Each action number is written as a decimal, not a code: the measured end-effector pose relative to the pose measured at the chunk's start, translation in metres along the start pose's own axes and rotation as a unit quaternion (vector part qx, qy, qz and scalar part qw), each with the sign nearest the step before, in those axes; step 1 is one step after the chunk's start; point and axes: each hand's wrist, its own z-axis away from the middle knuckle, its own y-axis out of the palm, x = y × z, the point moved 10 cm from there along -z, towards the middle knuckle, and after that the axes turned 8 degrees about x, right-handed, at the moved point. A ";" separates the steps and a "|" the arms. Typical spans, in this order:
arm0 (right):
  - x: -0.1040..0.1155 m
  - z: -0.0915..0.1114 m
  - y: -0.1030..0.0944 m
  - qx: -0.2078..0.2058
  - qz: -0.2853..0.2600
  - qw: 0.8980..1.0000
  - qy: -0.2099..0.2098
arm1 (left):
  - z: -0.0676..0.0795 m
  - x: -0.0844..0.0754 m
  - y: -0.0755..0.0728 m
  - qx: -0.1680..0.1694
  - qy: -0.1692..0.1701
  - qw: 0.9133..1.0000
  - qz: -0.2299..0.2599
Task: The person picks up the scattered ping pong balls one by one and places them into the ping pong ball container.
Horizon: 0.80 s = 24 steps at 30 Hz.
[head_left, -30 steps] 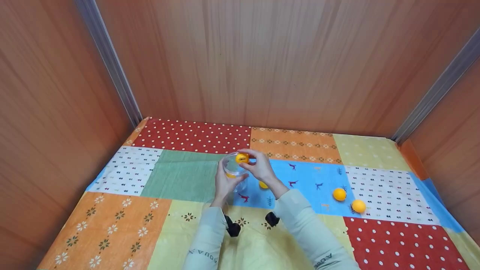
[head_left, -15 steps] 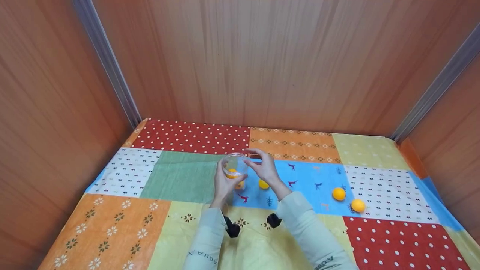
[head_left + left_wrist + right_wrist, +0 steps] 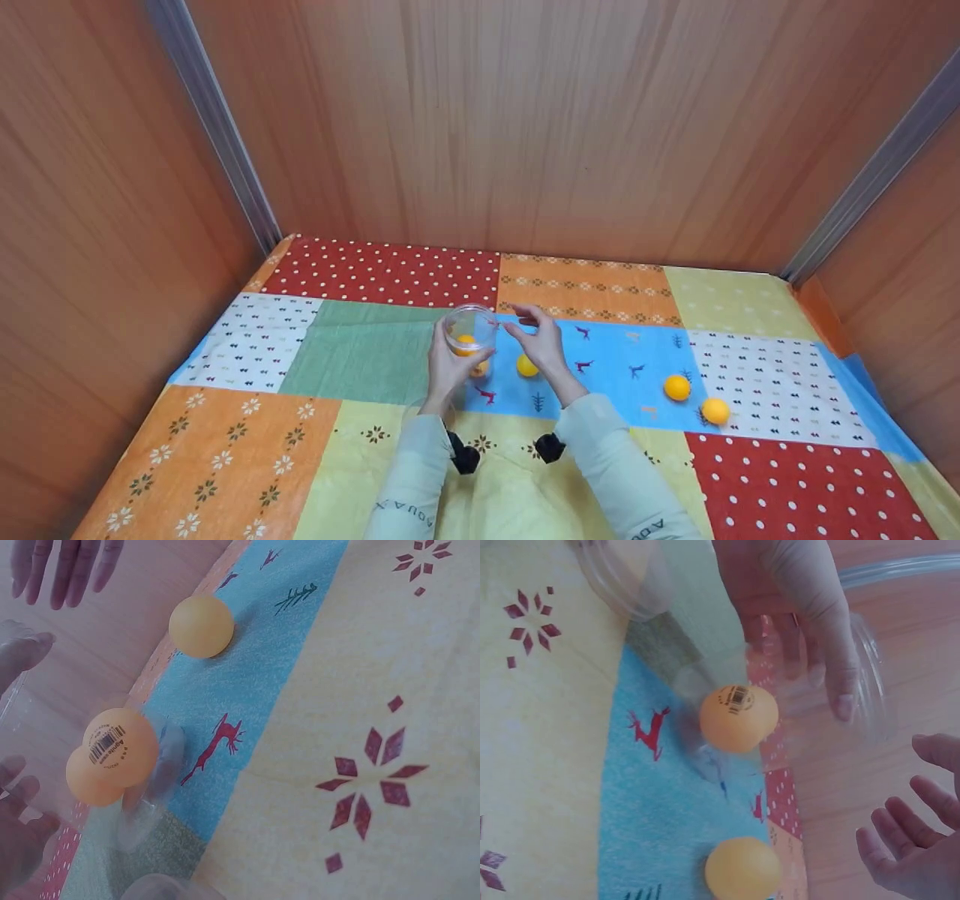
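Observation:
My left hand (image 3: 445, 369) grips a clear plastic jar (image 3: 481, 327) near its open rim, fingers and thumb round the wall. Inside lie two orange ping-pong balls, one (image 3: 465, 344) above the other (image 3: 480, 369); printed lettering shows on a ball (image 3: 109, 746) in the left wrist view. To the right of the rim my right hand (image 3: 543, 343) hovers with loosely bent fingers and nothing in them. In the right wrist view it (image 3: 922, 829) stands apart from the jar (image 3: 870, 682). Another ping-pong ball (image 3: 528, 365) rests on the blue cloth below the right hand.
Two more ping-pong balls (image 3: 677, 388) lie close together farther right. A round clear plastic piece, like a lid (image 3: 626, 581), lies beside the left wrist. Patchwork cloth (image 3: 360, 345) covers the table, and wood-grain panels (image 3: 540, 135) enclose its back and sides.
The right hand has let go of a ping-pong ball over the jar's mouth and drawn back right. The jar now holds two balls. The left hand stays in place.

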 end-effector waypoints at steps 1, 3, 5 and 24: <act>-0.003 0.001 -0.001 -0.003 -0.001 1.000 0.005 | 0.000 0.000 0.000 0.000 -0.001 1.000 0.001; -0.011 0.001 -0.001 -0.008 -0.004 1.000 0.024 | 0.001 0.001 0.001 0.002 -0.006 1.000 0.005; -0.019 0.002 -0.001 -0.010 -0.004 0.999 0.042 | 0.001 0.001 0.001 0.001 -0.009 1.000 0.005; -0.071 0.010 -0.007 -0.040 0.019 0.991 0.129 | 0.001 0.003 0.001 0.005 -0.020 1.000 0.004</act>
